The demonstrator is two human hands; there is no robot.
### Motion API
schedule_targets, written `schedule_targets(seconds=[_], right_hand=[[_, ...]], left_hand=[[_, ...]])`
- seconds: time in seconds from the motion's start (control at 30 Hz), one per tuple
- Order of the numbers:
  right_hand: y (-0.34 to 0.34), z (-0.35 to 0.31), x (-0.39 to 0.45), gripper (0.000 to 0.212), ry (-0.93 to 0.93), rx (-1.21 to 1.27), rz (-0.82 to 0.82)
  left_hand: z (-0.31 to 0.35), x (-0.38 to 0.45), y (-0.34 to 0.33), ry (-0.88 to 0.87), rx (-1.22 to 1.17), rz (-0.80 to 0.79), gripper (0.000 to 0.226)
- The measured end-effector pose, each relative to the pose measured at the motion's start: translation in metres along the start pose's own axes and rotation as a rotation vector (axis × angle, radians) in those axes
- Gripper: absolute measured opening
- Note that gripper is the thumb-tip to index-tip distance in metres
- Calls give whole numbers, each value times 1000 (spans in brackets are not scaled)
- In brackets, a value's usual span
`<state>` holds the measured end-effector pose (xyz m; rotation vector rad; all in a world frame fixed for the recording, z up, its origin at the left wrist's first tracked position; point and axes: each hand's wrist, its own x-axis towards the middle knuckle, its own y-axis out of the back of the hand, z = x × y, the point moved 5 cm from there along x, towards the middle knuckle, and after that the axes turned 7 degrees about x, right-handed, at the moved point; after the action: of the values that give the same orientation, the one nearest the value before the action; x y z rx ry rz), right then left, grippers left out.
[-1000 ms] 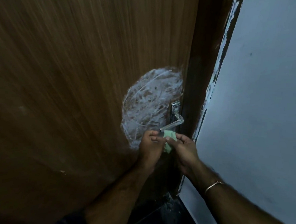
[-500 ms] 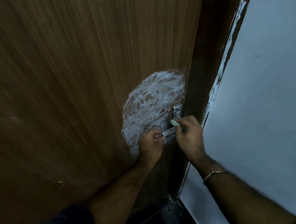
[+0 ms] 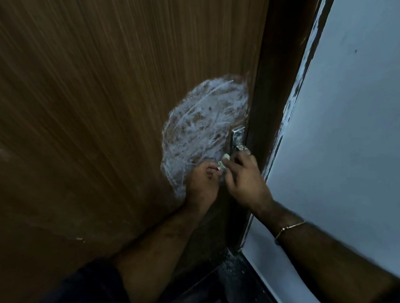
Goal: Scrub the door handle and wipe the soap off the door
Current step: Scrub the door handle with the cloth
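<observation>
at the edge of a tall brown door with a streaked wood-grain face [image 3: 92, 98], seen from above and close in, a dark brown door frame [image 3: 278, 86] runs beside it, and past the frame stands a pale blue-grey painted wall [image 3: 359, 126] with ragged paint along its border; at the bottom a dark floor [image 3: 228, 284] shows, speckled with pale grit near the foot of the frame; the light is dim.

on the door face, hard against its right edge, lies a round patch of white soap lather [image 3: 202, 128], thin and scratchy, with brown wood showing through in blotches and fine curved streaks across it; its lower rim reaches the knuckles of the left hand.

the shiny silver metal door handle [image 3: 238, 142] sits at the right edge of that patch; its narrow back plate stands upright along the door edge, and its lever, a straight bar with a bent elbow, has its long axis slanting down and to the left, towards the hands.

the left hand [image 3: 201, 186] is curled round the lever's lower end; the right hand [image 3: 246, 182] is closed on a small pale green scrubbing pad [image 3: 224, 161], pressed to the lever just below the elbow; the two hands touch; a thin gold bracelet [image 3: 288, 228] circles the right wrist, and a dark sleeve [image 3: 87, 289] covers the left upper arm.
</observation>
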<state>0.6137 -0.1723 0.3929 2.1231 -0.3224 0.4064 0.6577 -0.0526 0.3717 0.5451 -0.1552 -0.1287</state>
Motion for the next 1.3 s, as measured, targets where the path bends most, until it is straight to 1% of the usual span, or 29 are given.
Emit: schedule_targets(seconds=[0.1, 0.17, 0.23, 0.3, 0.37, 0.43, 0.57, 0.67, 0.77, 0.83, 0.93, 1.03, 1.07, 1.2, 1.3], right_hand=[[1, -1, 3, 32, 76, -19, -77], [7, 2, 11, 27, 110, -42, -80], [15, 11, 19, 23, 62, -48, -50], [18, 19, 23, 22, 3, -24, -19], [14, 15, 20, 23, -3, -12, 3], [3, 2, 14, 25, 53, -22, 1], [-6, -7, 12, 26, 120, -41, -68], [5, 5, 18, 21, 81, -51, -34], [8, 9, 17, 26, -1, -35, 26], [1, 0, 13, 30, -1, -39, 20], [-11, -16, 8, 26, 33, -52, -50], [-7, -13, 10, 24, 52, -55, -81], [-4, -10, 11, 25, 45, -43, -73], [-3, -1, 9, 30, -67, 26, 54], [-20, -15, 4, 32, -22, 32, 14]], left_hand=[[0, 1, 1, -8, 16, -13, 12], [0, 2, 1, -3, 11, -15, 17], [-1, 3, 1, 13, 6, -11, 20], [-3, 5, 0, 48, -16, 3, 15], [-6, 7, 0, 77, -26, 11, 13], [-7, 8, -1, 89, -34, -2, 13], [-7, 11, -1, 76, -45, -35, 19], [-11, 14, -1, 98, -37, -56, 12], [-12, 15, -2, 113, -33, -49, 10], [-10, 14, -1, 120, -26, -39, 11], [-12, 15, -1, 130, -29, -70, 19], [-15, 16, -1, 146, -65, -99, 27], [-16, 16, -2, 150, -77, -97, 31], [-21, 19, -5, 168, -108, -97, 43], [-23, 22, -4, 145, -72, -108, 50]])
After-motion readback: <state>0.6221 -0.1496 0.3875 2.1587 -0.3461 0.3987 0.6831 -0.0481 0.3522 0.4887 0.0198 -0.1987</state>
